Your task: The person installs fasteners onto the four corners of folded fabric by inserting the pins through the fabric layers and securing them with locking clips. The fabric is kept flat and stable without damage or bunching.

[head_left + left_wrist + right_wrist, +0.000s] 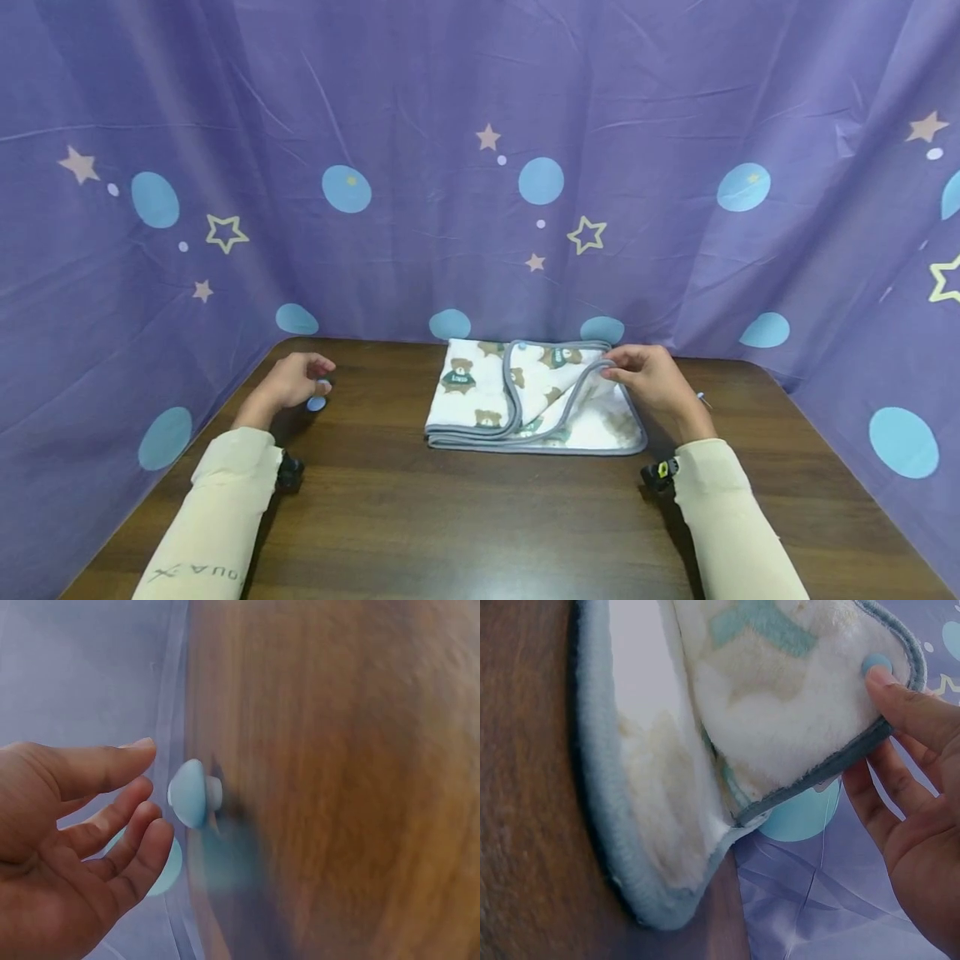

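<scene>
A folded white fleece blanket (472, 400) with brown bear prints and grey-blue edging lies at the back middle of the table. My right hand (648, 379) pinches its upper-layer corner and holds it lifted, so the layer below shows. In the right wrist view the thumb (911, 705) presses beside a light-blue round button (877, 663) at that corner, with fingers behind the cloth. At the left, my left hand (292, 382) hovers with loosely bent fingers and nothing between them. Just past its fingertips stands a light-blue mushroom-shaped fastener (191, 793) on the table.
Behind the brown wooden table (480, 517) hangs a purple curtain (420, 108) with stars and blue dots, close to the back edge. A small blue-and-white piece (702, 400) lies by the right wrist. Another blue spot (522, 344) shows on the blanket's back edge.
</scene>
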Tool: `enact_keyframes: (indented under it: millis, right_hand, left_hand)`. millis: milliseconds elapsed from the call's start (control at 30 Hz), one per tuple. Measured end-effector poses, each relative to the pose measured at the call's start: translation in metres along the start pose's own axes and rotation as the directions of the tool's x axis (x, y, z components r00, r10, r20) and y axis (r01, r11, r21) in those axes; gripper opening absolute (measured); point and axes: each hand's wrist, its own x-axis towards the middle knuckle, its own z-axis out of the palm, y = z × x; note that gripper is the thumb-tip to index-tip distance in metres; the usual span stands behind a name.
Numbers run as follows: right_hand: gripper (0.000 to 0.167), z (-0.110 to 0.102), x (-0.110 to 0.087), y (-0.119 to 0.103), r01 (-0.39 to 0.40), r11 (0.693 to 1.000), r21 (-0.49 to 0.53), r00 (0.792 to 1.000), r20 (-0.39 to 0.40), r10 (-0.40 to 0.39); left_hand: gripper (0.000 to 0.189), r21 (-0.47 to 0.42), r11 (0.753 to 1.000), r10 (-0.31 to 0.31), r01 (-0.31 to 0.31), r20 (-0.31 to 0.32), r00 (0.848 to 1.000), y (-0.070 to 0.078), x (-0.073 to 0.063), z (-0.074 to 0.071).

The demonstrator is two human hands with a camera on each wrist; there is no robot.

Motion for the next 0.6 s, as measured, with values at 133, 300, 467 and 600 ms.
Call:
enact_keyframes:
  millis: [133, 300, 467, 600]
  right_hand:
    - [0.017, -0.001, -0.001, -0.006, 0.018, 1.0, -0.012, 1.0, 0.008, -0.017]
    - [0.019, -0.001, 0.0, 0.001, 0.02, 1.0, 0.011, 1.0, 0.016, -0.021]
    - [0.019, -0.002, 0.0, 0.001, 0.018, 1.0, 0.014, 1.0, 0.015, -0.018]
    - [0.019, -0.003, -0.001, 0.001, 0.012, 1.0, 0.0, 1.0, 0.02, -0.012]
  left_hand:
    - [0.034, 0.012, 1.0, -0.001, 0.001, 0.02, 1.0, -0.004, 0.001, 0.001]
    - [0.038, -0.008, 1.0, -0.014, 0.014, 0.04, 0.999, -0.011, -0.001, -0.001]
    - [0.04, -0.06, 0.997, -0.047, 0.051, 0.06, 0.997, -0.017, 0.0, -0.001]
    - [0.036, -0.071, 0.993, -0.088, 0.092, 0.049, 0.995, -0.02, 0.003, 0.001]
